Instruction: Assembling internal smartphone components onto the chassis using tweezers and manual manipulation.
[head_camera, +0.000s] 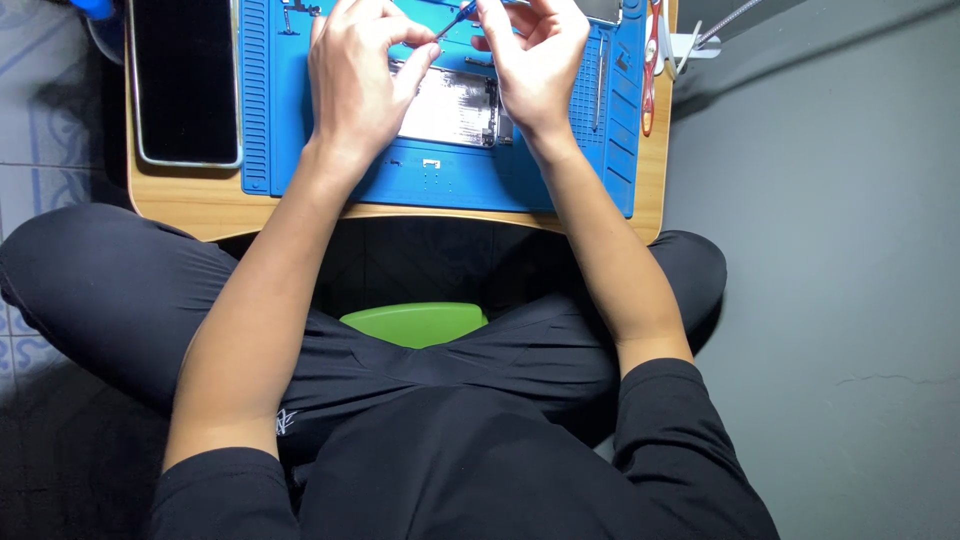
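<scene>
An opened phone body (450, 108) with its insides showing lies on a blue work mat (300, 150). My left hand (355, 85) rests over the phone's left side, its fingers pinched together near the upper edge. My right hand (535, 60) is over the phone's right side and holds a thin blue-handled screwdriver (455, 18) whose tip points down-left toward my left fingertips. Whether the left fingers pinch something small I cannot tell.
The mat sits on a small wooden table (200, 200). A detached phone screen (185, 80) lies dark at the table's left. Red-handled tools (650, 70) lie along the mat's right edge. A green stool (415, 322) shows between my crossed legs. Grey floor at the right.
</scene>
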